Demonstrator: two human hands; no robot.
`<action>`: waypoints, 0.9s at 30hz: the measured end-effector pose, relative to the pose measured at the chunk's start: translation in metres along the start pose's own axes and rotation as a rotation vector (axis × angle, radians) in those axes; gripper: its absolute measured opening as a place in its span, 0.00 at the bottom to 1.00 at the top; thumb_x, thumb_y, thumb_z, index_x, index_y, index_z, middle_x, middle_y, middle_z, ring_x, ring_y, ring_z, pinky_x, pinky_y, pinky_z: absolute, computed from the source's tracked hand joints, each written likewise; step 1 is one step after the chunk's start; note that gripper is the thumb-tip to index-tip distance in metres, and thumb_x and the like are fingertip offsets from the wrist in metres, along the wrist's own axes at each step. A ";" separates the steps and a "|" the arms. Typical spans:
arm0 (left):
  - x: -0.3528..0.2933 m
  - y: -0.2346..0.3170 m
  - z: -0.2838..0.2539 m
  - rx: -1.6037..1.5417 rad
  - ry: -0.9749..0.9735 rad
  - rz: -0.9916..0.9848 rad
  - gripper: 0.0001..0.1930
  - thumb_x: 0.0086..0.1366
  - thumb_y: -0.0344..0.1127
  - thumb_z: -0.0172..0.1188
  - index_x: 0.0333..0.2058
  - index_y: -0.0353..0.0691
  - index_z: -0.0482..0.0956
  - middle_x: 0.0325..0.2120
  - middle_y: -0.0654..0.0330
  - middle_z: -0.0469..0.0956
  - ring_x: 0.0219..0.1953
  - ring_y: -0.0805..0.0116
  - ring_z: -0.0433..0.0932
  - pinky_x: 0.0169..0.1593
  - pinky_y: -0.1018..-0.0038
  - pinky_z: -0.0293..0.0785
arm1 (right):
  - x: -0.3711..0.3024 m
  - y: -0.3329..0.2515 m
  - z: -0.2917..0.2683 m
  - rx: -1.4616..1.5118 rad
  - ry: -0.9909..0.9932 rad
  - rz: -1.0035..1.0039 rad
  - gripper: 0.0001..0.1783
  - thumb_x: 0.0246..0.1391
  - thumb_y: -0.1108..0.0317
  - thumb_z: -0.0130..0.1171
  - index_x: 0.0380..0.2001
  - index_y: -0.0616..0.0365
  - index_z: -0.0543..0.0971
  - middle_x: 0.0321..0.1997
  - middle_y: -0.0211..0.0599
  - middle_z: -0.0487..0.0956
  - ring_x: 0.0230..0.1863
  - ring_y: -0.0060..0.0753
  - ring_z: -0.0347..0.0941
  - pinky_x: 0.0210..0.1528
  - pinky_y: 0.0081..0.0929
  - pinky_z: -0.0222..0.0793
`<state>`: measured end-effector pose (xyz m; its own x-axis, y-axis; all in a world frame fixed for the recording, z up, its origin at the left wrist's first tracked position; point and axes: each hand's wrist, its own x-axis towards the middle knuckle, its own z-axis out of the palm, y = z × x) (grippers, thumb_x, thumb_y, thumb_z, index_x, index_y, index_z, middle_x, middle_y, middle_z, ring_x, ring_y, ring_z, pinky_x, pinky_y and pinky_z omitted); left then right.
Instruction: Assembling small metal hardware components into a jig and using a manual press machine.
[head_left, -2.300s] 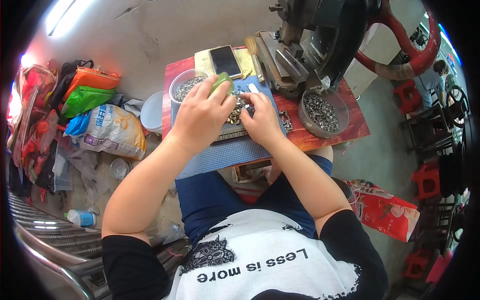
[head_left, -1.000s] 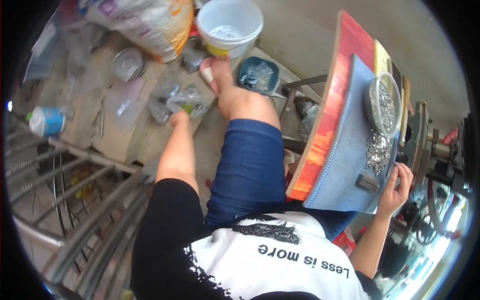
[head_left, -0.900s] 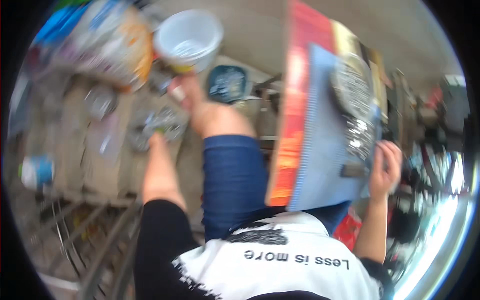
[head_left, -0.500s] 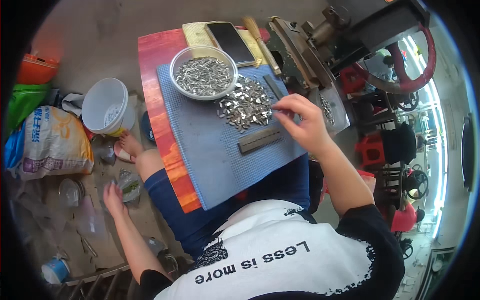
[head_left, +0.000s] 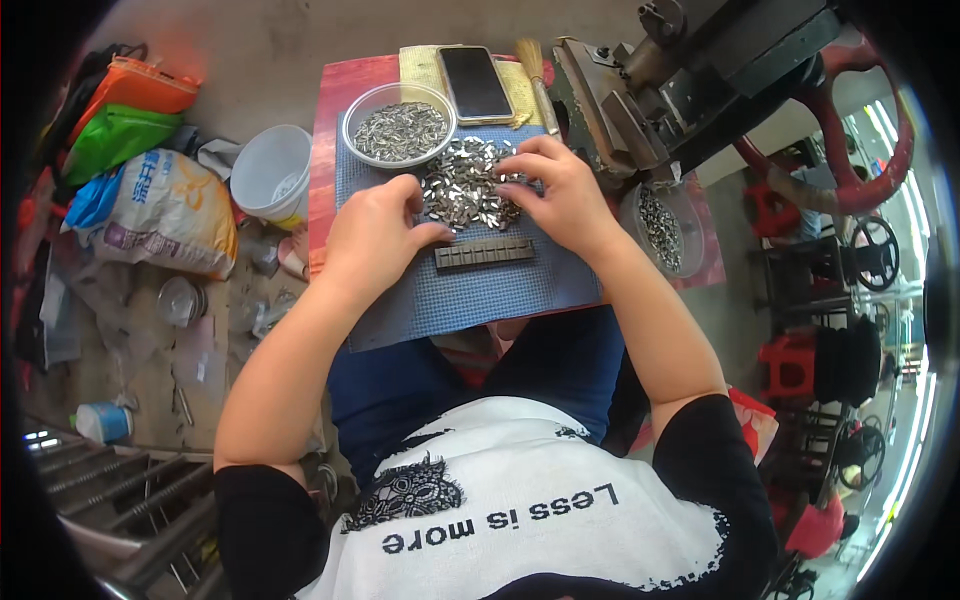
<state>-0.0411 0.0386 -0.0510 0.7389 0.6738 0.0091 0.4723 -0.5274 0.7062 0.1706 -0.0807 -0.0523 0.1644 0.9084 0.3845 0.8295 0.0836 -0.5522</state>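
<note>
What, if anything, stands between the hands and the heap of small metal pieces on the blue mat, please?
Nothing visible does: the left hand and right hand flank the heap directly, and the slotted metal bar lies on its near side.

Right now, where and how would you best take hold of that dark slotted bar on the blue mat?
I'd pinch the dark slotted bar by its two short ends, coming from the person's side. It is long and narrow, lying roughly left to right, and the heap of small metal pieces sits beyond it. Gripping the ends should leave its slotted top uncovered.
</note>
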 end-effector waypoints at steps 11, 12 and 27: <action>0.027 0.024 0.029 0.132 0.231 0.066 0.13 0.60 0.43 0.66 0.31 0.37 0.82 0.28 0.49 0.82 0.35 0.46 0.81 0.38 0.56 0.75 | 0.000 0.013 0.005 -0.019 0.014 0.010 0.08 0.48 0.70 0.69 0.31 0.59 0.80 0.33 0.40 0.75 0.40 0.46 0.74 0.43 0.38 0.71; 0.022 0.020 0.028 0.136 0.233 0.059 0.13 0.60 0.43 0.66 0.31 0.37 0.82 0.28 0.49 0.82 0.35 0.46 0.81 0.38 0.56 0.75 | 0.000 0.013 0.003 -0.012 0.011 0.007 0.08 0.48 0.70 0.69 0.31 0.59 0.80 0.33 0.40 0.75 0.40 0.46 0.74 0.43 0.38 0.71; -0.034 0.013 0.022 -0.101 0.013 0.200 0.11 0.55 0.29 0.69 0.38 0.38 0.82 0.37 0.55 0.76 0.45 0.52 0.75 0.49 0.62 0.72 | -0.009 0.011 -0.012 -0.043 -0.175 -0.017 0.08 0.49 0.72 0.68 0.32 0.59 0.79 0.35 0.40 0.74 0.41 0.45 0.73 0.45 0.37 0.71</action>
<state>-0.0498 -0.0022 -0.0576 0.8065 0.5678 0.1648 0.2656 -0.5969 0.7571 0.1840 -0.0930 -0.0530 0.0580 0.9648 0.2564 0.8538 0.0851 -0.5136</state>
